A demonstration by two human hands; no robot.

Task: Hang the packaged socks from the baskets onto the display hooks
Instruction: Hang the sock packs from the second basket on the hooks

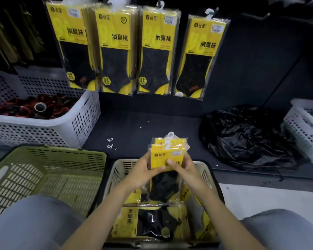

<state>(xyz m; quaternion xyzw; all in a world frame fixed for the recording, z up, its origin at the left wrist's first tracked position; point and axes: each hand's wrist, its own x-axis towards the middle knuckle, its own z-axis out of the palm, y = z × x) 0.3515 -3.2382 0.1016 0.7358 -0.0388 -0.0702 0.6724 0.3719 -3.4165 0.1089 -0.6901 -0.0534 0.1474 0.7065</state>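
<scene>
Item one: a small stack of sock packs (167, 156), yellow cards over black socks with white hanger tabs on top, held upright above the beige basket (205, 170). We log the left hand (143, 171) gripping the stack's left edge, thumb laid across the front card and fingers curled behind. The right hand (184, 167) grips the right edge the same way, thumb on the front. Item two: more packs (152, 222) lying flat in the beige basket, below the forearms. Item three: a green basket (49, 165) just beside it on the left. Item four: hung packs (116, 49) on the dark back panel, which we count as four columns side by side, the rightmost thinner. Item five: a white basket (83, 120) at far left on the dark shelf, holding red-and-black items we cannot identify. Item six: two loose hangers (110, 143), white, on the shelf between the white basket and the held stack. Item seven: a crumpled black bag (246, 138) at right, with a second white basket (304, 130) just beyond it. Grey trouser knees (34, 222) fill the lower corners.
</scene>
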